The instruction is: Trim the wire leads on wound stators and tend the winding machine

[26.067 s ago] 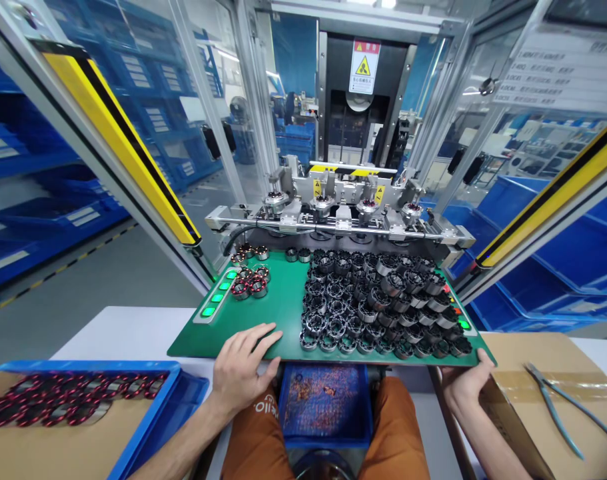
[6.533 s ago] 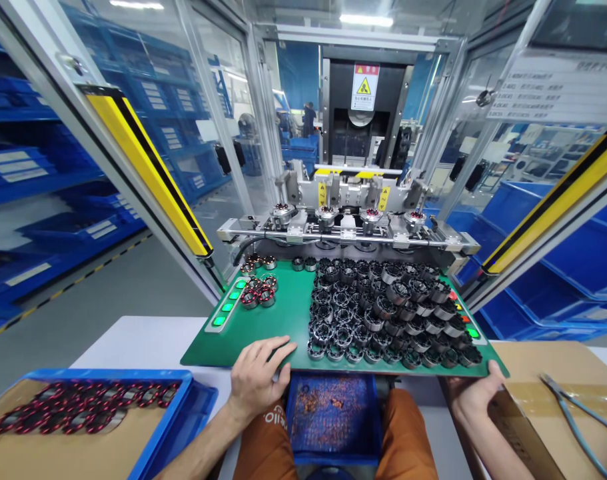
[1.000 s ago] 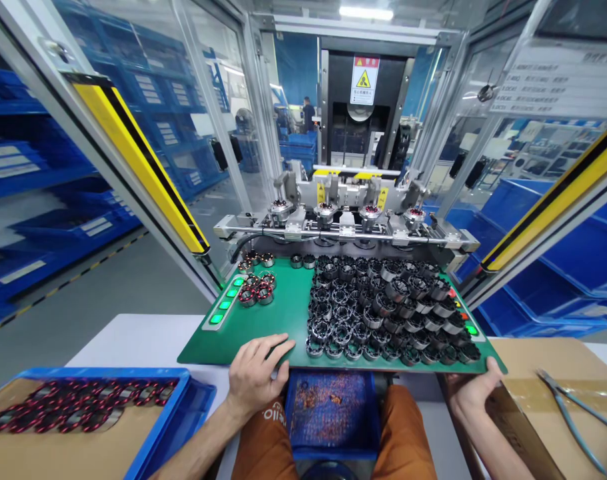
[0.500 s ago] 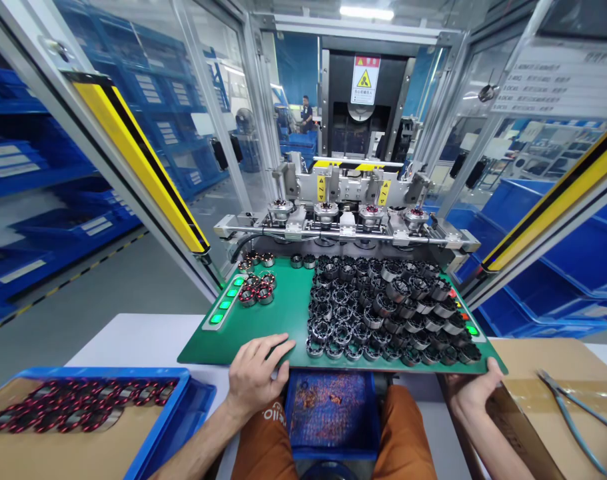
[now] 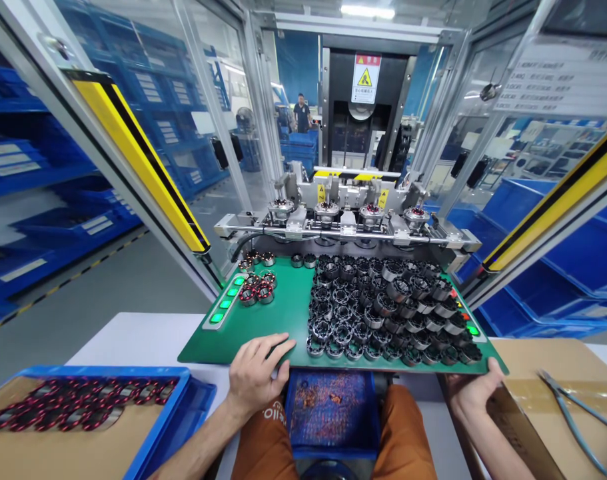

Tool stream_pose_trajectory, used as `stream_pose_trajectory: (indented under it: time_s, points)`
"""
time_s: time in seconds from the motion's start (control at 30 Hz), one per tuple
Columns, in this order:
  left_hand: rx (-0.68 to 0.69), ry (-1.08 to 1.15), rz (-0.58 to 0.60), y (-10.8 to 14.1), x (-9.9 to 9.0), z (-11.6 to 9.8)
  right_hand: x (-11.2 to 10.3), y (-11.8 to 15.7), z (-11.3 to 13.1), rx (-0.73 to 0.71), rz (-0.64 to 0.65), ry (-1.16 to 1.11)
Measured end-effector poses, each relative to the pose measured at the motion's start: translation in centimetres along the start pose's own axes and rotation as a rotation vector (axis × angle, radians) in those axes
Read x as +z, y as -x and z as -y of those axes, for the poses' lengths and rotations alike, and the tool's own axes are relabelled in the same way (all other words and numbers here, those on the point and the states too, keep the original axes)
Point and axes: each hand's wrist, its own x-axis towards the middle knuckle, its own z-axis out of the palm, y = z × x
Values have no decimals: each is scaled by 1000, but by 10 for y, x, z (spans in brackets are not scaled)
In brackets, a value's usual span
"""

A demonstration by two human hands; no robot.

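My left hand [image 5: 261,371] rests palm down on the front edge of a green board [image 5: 283,327], fingers spread and holding nothing. At the front right corner, my right hand [image 5: 476,388] grips the board's edge, thumb on top; its fingers are mostly hidden below. Many bare dark metal stator cores [image 5: 343,332] stand in rows and stacks on the board's right half. Several stators wound with red-brown wire [image 5: 257,292] sit at the left, by green lit buttons [image 5: 226,305]. Behind the board, a winding machine [image 5: 348,217] holds a row of stators in its fixtures.
A blue tray [image 5: 180,387] with wound stators on cardboard lies at the lower left. Pliers [image 5: 573,407] lie on a cardboard box [image 5: 548,353] at right. A blue bin [image 5: 333,433] with wire scraps sits between my knees. Yellow-black posts [image 5: 143,167] flank the machine.
The machine's striped bar and the mechanism behind the fixtures have shifted slightly downward. A distant person has moved a little left and looks more upright. Both my hands stay in place.
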Motion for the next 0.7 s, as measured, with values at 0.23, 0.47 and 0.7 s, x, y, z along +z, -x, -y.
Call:
stream_pose_trajectory:
  time_s: [0.23,0.47,0.7]
  points:
    - [-1,0,-1,0,-1,0,3,3,2,-3,-6,-5]
    - [2,4,-7,-1,0,0,2,1,1,-8,5,-1]
    - [4,2,-5,0,0,0,5,4,3,-21,-16,11]
